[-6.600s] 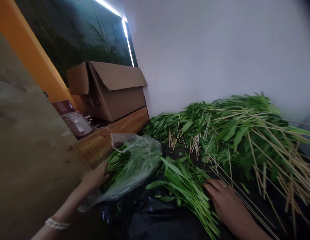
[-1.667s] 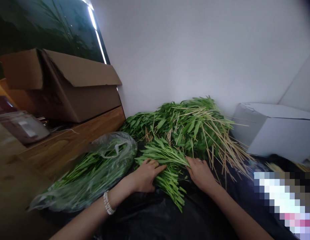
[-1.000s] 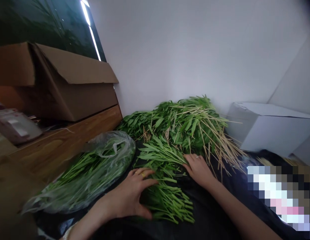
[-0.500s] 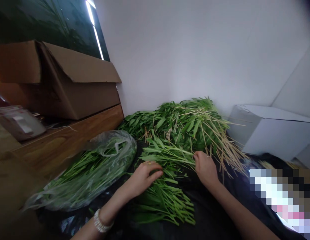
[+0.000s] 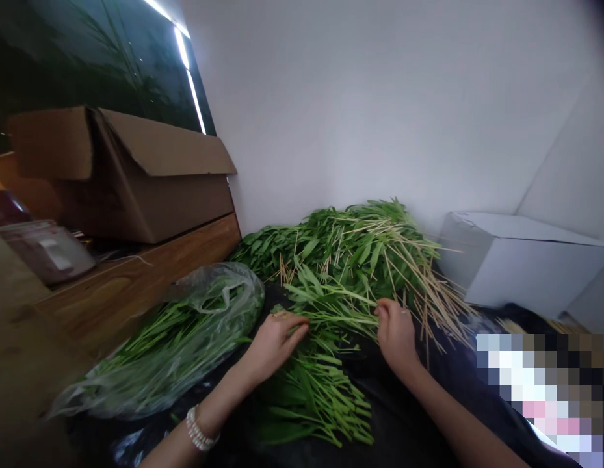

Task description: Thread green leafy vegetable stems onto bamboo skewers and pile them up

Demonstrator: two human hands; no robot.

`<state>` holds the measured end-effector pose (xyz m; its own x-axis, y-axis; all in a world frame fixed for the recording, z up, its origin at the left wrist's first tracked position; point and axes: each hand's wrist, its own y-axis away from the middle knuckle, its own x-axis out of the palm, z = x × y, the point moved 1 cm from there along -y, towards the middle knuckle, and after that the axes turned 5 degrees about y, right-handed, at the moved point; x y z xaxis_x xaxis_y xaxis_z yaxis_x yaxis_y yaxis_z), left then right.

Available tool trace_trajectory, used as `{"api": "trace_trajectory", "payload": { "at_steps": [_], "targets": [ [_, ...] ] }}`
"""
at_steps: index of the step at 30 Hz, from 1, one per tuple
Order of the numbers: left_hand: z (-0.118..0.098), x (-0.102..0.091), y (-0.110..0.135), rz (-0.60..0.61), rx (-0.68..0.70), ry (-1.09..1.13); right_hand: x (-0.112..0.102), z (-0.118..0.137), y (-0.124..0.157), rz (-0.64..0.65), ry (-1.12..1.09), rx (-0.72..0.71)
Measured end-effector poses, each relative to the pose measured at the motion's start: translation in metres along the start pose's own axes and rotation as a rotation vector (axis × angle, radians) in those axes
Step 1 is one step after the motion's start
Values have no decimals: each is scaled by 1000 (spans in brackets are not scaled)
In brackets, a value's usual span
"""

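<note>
My right hand pinches the stem ends of a small bunch of long-leaved greens, which look like water spinach. The leaves of that bunch point left, toward the back heap. My left hand is at the bunch's lower left, with thumb and fingertips pressed together; whatever is between them is too small to make out. Below both hands lies a pile of cut greens, its stem ends facing right. A ring shows on each hand, and a beaded bracelet circles my left wrist.
Behind my hands, a large heap of greens with pale bare stems rests against the wall. A clear plastic bag of greens lies left. An open cardboard box stands on a wooden ledge. At right is a white box. Black sheeting lies underneath.
My left hand has drawn slightly left, and its thumb and fingers have come together. My right hand keeps its hold on the stems. The whole view has shifted a little.
</note>
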<state>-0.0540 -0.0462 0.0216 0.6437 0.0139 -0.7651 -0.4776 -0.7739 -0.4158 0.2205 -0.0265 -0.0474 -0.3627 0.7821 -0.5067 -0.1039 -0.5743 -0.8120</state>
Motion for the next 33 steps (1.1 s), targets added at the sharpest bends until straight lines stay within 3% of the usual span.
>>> {"api": "trace_trajectory", "payload": {
  "at_steps": [4, 8, 10, 13, 16, 18, 20, 23, 27, 33],
  "targets": [
    [-10, 5, -29, -64, -21, 66, 1, 4, 1, -53, -84, -47],
    [-3, 35, -58, -217, -271, 279, 0, 3, 1, -123, -133, -61],
    [1, 50, -69, -205, -355, 390, -3, 5, -1, -158, -149, -90],
    [3, 62, -84, -122, -372, 521, -9, 13, -4, -164, -169, -196],
    [2, 63, -94, -99, -435, 997, -12, 22, -7, -59, -165, -326],
    [3, 61, -99, -143, -480, 1416, -11, 25, -8, 46, -144, -364],
    [8, 58, -102, -222, -482, 1650, -9, 25, -8, 162, -120, -367],
    [21, 52, -104, -384, -455, 1762, -4, 21, -7, 291, -100, -344],
    [37, 48, -101, -541, -479, 1838, -1, 13, -8, 286, -92, -247],
    [29, 59, -90, -307, -537, 1813, -5, 9, -12, 85, -139, -69]
  ]
}}
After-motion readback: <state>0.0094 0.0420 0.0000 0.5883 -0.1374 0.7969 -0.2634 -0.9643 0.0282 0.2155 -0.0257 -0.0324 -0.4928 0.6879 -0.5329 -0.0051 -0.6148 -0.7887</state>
